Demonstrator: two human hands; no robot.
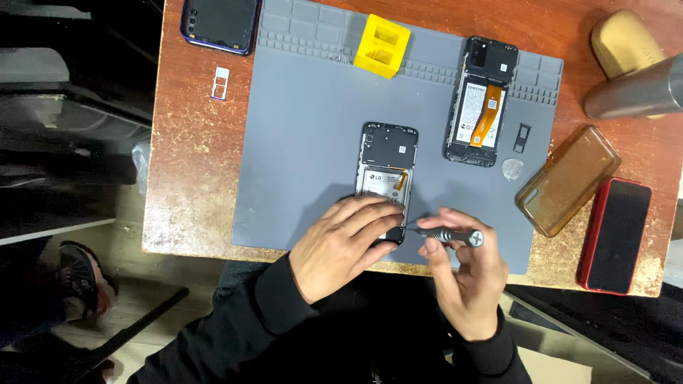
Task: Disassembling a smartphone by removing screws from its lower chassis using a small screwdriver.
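A grey work mat (pixel 299 142) is covering the wooden table (pixel 192 156), keeping parts together. At its near edge an opened phone (pixel 385 160) is lying back-up; the left hand (pixel 341 245) is pressing flat on it to steady it, while the right hand (pixel 466 274) is pinching a small screwdriver (pixel 448 235), tip toward the phone's lower edge.

Left hand (pixel 341 242): palm down, fingers spread flat upon the opened phone (pixel 384 171). Right hand (pixel 466 274): just right of it, fingers pinched.
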